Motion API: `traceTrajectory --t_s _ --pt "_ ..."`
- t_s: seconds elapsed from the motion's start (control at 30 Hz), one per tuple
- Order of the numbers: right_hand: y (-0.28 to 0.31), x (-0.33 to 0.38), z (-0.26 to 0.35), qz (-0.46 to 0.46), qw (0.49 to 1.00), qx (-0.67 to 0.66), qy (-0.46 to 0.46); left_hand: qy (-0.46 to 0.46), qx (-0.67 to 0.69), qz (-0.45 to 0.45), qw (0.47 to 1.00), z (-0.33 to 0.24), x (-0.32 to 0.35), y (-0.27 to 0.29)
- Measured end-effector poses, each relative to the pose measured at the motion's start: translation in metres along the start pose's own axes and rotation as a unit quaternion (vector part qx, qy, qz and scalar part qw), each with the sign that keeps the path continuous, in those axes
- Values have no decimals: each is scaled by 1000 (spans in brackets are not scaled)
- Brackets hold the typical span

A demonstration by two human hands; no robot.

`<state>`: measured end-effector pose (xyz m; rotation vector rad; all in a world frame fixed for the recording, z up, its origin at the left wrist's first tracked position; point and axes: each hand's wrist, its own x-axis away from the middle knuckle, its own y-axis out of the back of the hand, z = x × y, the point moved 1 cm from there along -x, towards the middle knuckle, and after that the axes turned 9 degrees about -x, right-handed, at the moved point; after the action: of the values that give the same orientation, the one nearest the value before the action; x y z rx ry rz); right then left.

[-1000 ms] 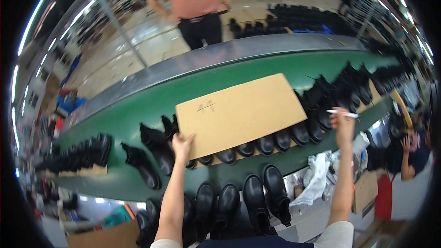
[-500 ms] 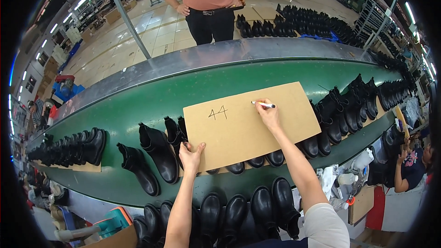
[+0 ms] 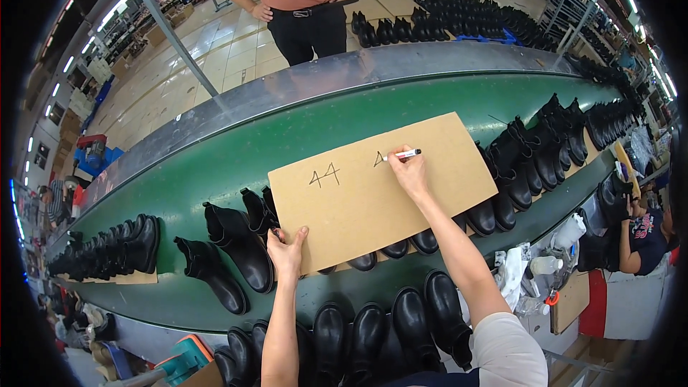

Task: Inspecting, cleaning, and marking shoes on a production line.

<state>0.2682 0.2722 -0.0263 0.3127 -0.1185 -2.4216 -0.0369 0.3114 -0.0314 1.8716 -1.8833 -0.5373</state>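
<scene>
Marker (image 3: 410, 153) at the cardboard (image 3: 344, 215), over a row of black boots (image 3: 395, 249)
From here, the right hand (image 3: 408, 176) grips the marker; the left hand (image 3: 288, 255) grasps the cardboard's left edge above the green bench (image 3: 208, 175).

I hold a flat, tan, rectangular cardboard sheet (image 3: 362, 197) slantwise over a row of black boots (image 3: 480, 220), its right end farther from me and dark strokes across its upper part, and a white, black-ended marker (image 3: 410, 153), tip leftward beside the rightmost strokes.
</scene>
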Motion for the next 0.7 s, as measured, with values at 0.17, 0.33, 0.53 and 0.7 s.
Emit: traceTrajectory --t_s 0.17,0.33,0.53,0.7 --pt "13 -1 -12 -18 999 39 13 -6 -9 7 1000 2 -1 -1" --pt "14 -22 -16 -59 998 -24 7 -22 21 -4 1000 12 -4 -5" --pt "32 0 -25 -26 999 -21 -16 -13 7 0 1000 4 2 0" --pt "44 -10 -10 -122 992 23 28 -20 -23 -11 999 8 2 0"
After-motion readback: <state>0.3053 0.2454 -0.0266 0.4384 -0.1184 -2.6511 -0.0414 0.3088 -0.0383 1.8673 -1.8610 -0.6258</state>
